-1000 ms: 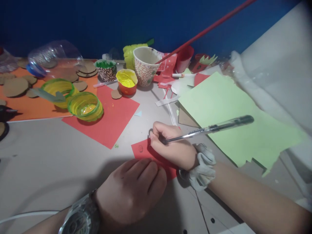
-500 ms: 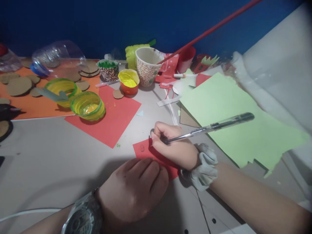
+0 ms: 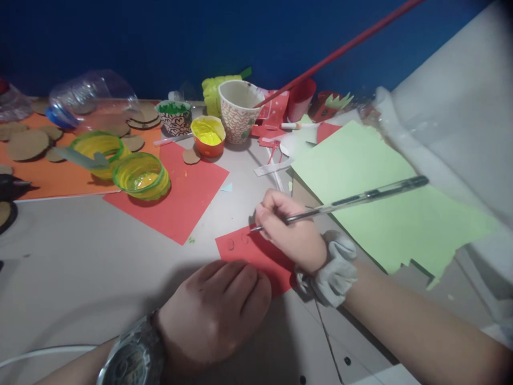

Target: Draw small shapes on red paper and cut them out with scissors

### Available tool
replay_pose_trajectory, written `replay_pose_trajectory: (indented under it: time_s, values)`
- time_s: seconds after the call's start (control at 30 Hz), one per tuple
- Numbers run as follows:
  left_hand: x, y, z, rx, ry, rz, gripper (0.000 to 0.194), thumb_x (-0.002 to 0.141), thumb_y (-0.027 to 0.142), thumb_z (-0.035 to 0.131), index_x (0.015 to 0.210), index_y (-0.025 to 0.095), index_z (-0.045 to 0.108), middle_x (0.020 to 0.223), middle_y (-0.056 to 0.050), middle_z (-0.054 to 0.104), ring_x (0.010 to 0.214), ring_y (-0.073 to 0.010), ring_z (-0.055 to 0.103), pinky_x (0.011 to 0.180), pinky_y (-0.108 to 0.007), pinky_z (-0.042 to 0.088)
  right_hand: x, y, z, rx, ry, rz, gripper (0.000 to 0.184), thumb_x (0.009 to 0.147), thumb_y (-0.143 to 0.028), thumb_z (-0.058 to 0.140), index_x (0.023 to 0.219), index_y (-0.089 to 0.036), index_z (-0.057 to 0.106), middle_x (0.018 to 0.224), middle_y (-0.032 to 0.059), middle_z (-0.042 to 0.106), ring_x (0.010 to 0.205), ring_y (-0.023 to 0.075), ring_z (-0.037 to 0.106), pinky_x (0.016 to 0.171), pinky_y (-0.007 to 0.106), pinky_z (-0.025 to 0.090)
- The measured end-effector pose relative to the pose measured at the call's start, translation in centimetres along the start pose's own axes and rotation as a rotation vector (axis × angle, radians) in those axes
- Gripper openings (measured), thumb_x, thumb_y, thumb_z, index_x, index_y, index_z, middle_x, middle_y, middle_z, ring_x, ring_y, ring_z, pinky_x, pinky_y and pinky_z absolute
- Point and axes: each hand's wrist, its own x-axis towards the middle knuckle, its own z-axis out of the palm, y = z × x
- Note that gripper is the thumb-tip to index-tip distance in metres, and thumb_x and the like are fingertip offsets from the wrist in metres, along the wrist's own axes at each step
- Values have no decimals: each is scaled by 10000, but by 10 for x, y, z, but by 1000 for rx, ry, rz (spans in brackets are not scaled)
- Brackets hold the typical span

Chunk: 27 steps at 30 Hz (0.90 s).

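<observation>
My right hand [image 3: 290,227] is closed round a clear pen [image 3: 352,199], its tip touching the top edge of a small red paper piece [image 3: 256,256] on the grey table. Two small drawn ovals show near the paper's upper left. My left hand [image 3: 214,313], with a metal watch on the wrist, lies knuckles up with its fingers curled down on the paper's near edge, holding it flat. A grey scrunchie sits on my right wrist.
A light green sheet [image 3: 377,198] lies to the right, a bigger red sheet [image 3: 180,195] to the left with two green-rimmed bowls [image 3: 140,175]. Behind stand a cup of yellow paint [image 3: 207,135], a patterned paper cup [image 3: 238,109], a plastic bottle [image 3: 86,99], cardboard discs on orange paper [image 3: 48,179].
My right hand has shifted up and right with the pen, uncovering a second small oval on the red paper. My left hand has stayed in place.
</observation>
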Motion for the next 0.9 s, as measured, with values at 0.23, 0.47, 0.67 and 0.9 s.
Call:
replay_pose_trajectory:
  time_s: [0.23, 0.47, 0.67, 0.9]
  values:
    - [-5, 3, -2, 26, 103, 114, 131, 814, 167, 610, 926, 121, 660, 865, -45, 732, 751, -192, 679, 643, -307, 539, 6, 4, 0, 158, 131, 33, 272, 922, -280, 504, 675, -220, 407, 568, -66, 487, 503, 98, 492, 543, 229, 421]
    - [-3, 3, 6, 21, 82, -50, 97, 850, 120, 538, 904, 112, 618, 649, -18, 633, 534, -164, 587, 494, -293, 480, 0, 2, 0, 94, 189, 64, 319, 959, -457, 396, 742, -229, 444, 668, -29, 478, 562, 120, 484, 532, 232, 431]
    - [-2, 5, 10, 103, 116, 5, 228, 828, 46, 405, 936, 85, 602, 641, -45, 636, 523, -169, 607, 486, -273, 489, -4, -4, 6, 143, -5, 46, 121, 911, -328, 536, 872, -214, 522, 758, -24, 544, 557, 100, 530, 545, 239, 462]
    - [-2, 8, 14, 117, 133, -18, 218, 804, 34, 435, 910, 86, 618, 678, -58, 669, 562, -200, 646, 508, -316, 544, -8, -8, 12, -14, -121, 77, 215, 922, -280, 491, 723, -206, 456, 604, -48, 520, 537, 109, 516, 543, 241, 433]
